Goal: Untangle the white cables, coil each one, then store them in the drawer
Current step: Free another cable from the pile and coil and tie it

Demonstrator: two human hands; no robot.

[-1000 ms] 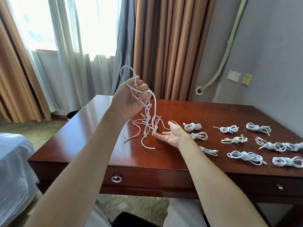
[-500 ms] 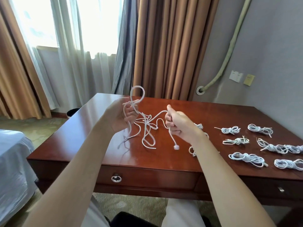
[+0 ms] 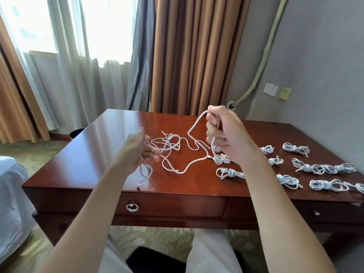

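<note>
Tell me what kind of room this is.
Probably a hotel bedroom: a polished wooden desk with drawers, floor-length curtains at the window, and a white-sheeted bed at the left edge.

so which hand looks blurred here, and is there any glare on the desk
Head view: the left hand is motion-blurred, the right hand sharp; window glare streaks the desk at its far left, and the window itself is blown out.

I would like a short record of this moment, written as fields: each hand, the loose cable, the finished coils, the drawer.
left hand: grips one end of the tangled cable, blurred
right hand: raised, grips another strand of the same cable
tangled cable: loose loops between the hands, over the desk
coiled cables: lie in rows on the desk's right side
drawer: closed, ring pull
</note>
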